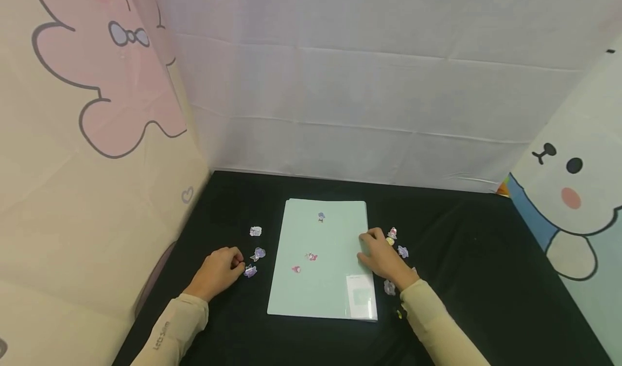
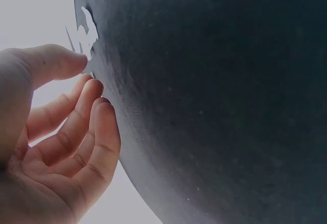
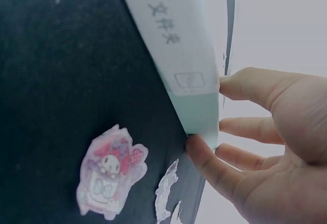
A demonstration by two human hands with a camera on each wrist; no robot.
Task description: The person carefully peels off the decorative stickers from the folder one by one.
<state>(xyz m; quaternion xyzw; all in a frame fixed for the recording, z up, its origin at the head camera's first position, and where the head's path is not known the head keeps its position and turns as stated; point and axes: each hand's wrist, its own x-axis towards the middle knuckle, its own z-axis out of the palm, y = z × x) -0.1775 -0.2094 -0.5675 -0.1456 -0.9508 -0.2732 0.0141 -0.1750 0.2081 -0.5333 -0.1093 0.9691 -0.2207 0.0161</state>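
A pale mint file folder [image 1: 320, 293] lies on the black table, with small cartoon stickers on its cover, among them a blue-purple one [image 1: 321, 217] and a pink one [image 1: 296, 269]. My right hand [image 1: 384, 255] rests on the folder's right edge; in the right wrist view its fingertips touch the spine [image 3: 196, 111] with the fingers spread. To the folder's left, my left hand [image 1: 218, 271] is loosely curled, thumb and fingertips close together right beside a purple sticker [image 1: 250, 271]. A bright cut-out [image 2: 89, 32] shows just past that thumb in the left wrist view.
More loose stickers lie left of the folder, such as a whitish one [image 1: 255, 231]. Several others, including a pink-and-white one [image 3: 110, 175], lie along its right side, partly hidden by my right forearm. Printed cloth walls [image 1: 340, 90] stand around the table.
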